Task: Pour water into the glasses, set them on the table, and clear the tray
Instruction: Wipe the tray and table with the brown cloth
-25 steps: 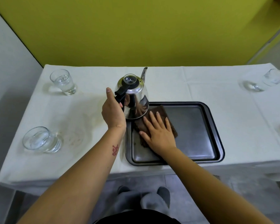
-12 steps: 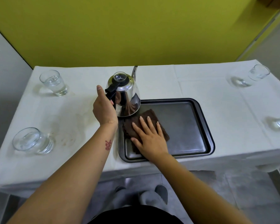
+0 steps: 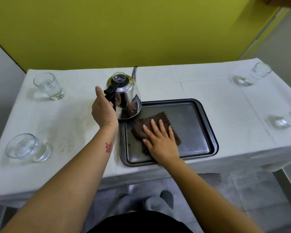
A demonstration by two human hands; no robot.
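Observation:
My left hand [image 3: 103, 111] grips the black handle of a shiny steel kettle [image 3: 127, 96], held over the far left corner of the dark metal tray [image 3: 207, 125]. My right hand [image 3: 161, 142] lies flat with spread fingers on a brown cloth [image 3: 155, 121] inside the tray. Four glasses with water stand on the white tablecloth: one at the far left [image 3: 49, 85], one at the near left [image 3: 26, 147], one at the far right [image 3: 252, 74] and one at the right edge [image 3: 286, 118].
The white-clothed table [image 3: 200, 84] stands against a yellow-green wall. Faint brownish stains [image 3: 64, 143] mark the cloth left of the tray. My feet in grey socks [image 3: 146, 203] show on the tiled floor below the table's front edge.
My right hand and the brown cloth have slid rightward toward the tray's middle. The kettle stays in my left hand at the tray's far left corner. The camera view has shifted slightly.

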